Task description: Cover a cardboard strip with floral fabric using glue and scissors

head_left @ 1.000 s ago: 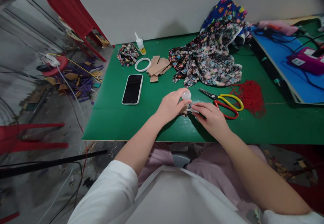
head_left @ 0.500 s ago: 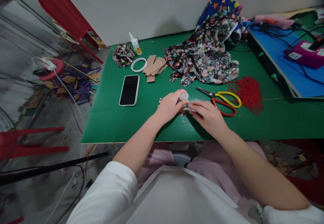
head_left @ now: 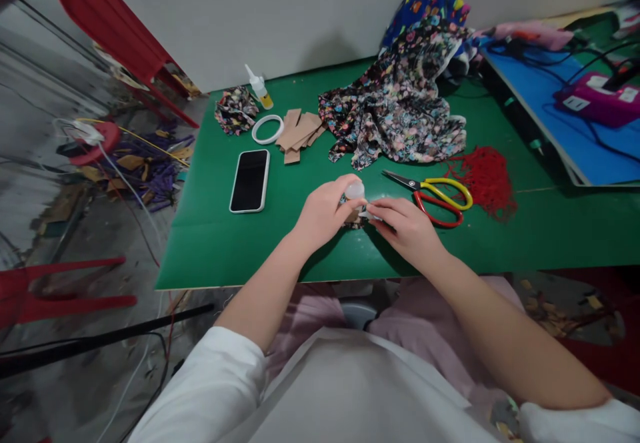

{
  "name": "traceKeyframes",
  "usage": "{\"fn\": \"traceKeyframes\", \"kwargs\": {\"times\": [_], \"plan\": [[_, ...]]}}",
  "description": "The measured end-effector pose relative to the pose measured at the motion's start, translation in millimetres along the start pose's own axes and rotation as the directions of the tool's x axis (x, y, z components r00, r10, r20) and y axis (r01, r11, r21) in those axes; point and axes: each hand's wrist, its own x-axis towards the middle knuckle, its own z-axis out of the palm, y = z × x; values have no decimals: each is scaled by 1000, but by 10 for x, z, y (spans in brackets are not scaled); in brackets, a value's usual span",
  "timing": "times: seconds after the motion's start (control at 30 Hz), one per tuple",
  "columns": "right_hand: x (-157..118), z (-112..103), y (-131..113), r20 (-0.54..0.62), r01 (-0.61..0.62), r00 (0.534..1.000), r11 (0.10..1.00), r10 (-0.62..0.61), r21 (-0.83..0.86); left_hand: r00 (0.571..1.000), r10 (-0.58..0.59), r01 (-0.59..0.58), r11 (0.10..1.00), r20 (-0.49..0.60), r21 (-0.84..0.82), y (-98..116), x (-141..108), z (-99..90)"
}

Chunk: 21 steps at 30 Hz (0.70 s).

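Observation:
Near the front edge of the table, my left hand [head_left: 325, 211] is closed around a small translucent white piece with a round end [head_left: 355, 191], which looks like the base of a small bottle. Under those fingers a floral-fabric and brown cardboard piece [head_left: 354, 220] shows in part. My right hand [head_left: 407, 226] meets it from the right, thumb and fingers pinched on something small and whitish that I cannot make out. Just beyond the right hand lie scissors [head_left: 435, 196] with one yellow and one red handle.
A phone [head_left: 250, 181], a white ring [head_left: 268, 129], brown cardboard strips [head_left: 301, 133], a glue bottle [head_left: 260, 89] and bunched floral fabric [head_left: 236, 109] lie to the left. Floral cloth [head_left: 405, 103], red threads [head_left: 487, 179] and a blue board [head_left: 575, 116] with cables lie beyond and right.
The whole view has shifted slightly, so the table's things sit a little further left. Both hands keep nearly the same hold.

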Motion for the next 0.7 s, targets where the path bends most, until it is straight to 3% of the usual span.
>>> {"fn": "traceKeyframes", "kwargs": {"times": [0.2,0.37,0.57,0.7], "plan": [[-1,9,5,0,7,1000,1000,-7,0,1000,-3,3,1000,-15,-15,12,-3,-1],[-1,14,9,9,-4,1000,1000,4,-4,999,-7,6,1000,49,20,-1,16,26],[1,4,-10,-1,-8,1000,1000,8,2,995,-67,64,997,-79,-43,-8,21,-149],[4,-2,-13,-6,4,1000,1000,-4,-1,994,-58,51,996,-92,-74,51,31,-209]]}}
